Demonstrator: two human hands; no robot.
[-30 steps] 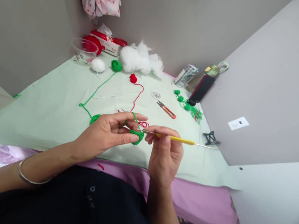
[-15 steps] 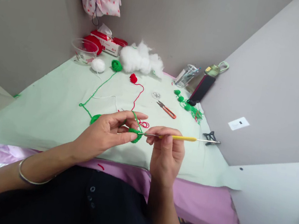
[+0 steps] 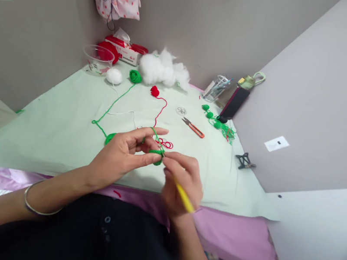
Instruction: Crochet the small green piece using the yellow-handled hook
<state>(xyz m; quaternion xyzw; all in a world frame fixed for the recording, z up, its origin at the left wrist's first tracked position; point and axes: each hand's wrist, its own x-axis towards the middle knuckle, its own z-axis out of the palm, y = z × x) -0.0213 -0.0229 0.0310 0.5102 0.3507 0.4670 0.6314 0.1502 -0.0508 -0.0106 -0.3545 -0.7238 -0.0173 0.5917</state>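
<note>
Between thumb and fingers, my left hand (image 3: 122, 152) pinches a small green crochet piece (image 3: 157, 161). Green yarn (image 3: 156, 136) passes over its raised index finger. My right hand (image 3: 183, 184) is closed on a crochet hook with a yellow handle (image 3: 185, 197), which slants down to the right and is slightly blurred. The hook's tip end is at the green piece, mostly hidden by my right fingers. Behind my left hand lies part of a green yarn bundle (image 3: 110, 138). Loops of red yarn (image 3: 167, 144) rest just beyond the hands.
Orange-handled snips (image 3: 197, 130), a small clear dish (image 3: 181, 111) and a red yarn ball (image 3: 155, 91) lie mid-table. White stuffing (image 3: 161, 69), a green yarn ball (image 3: 135, 76), a clear tub (image 3: 97, 60) and a tissue box (image 3: 126, 51) stand behind. Right: a phone (image 3: 235, 103), a black stand (image 3: 245, 160).
My right hand has turned and moved slightly left and down. The yellow handle has swung from nearly level to slanting down toward me. My left hand has barely moved.
</note>
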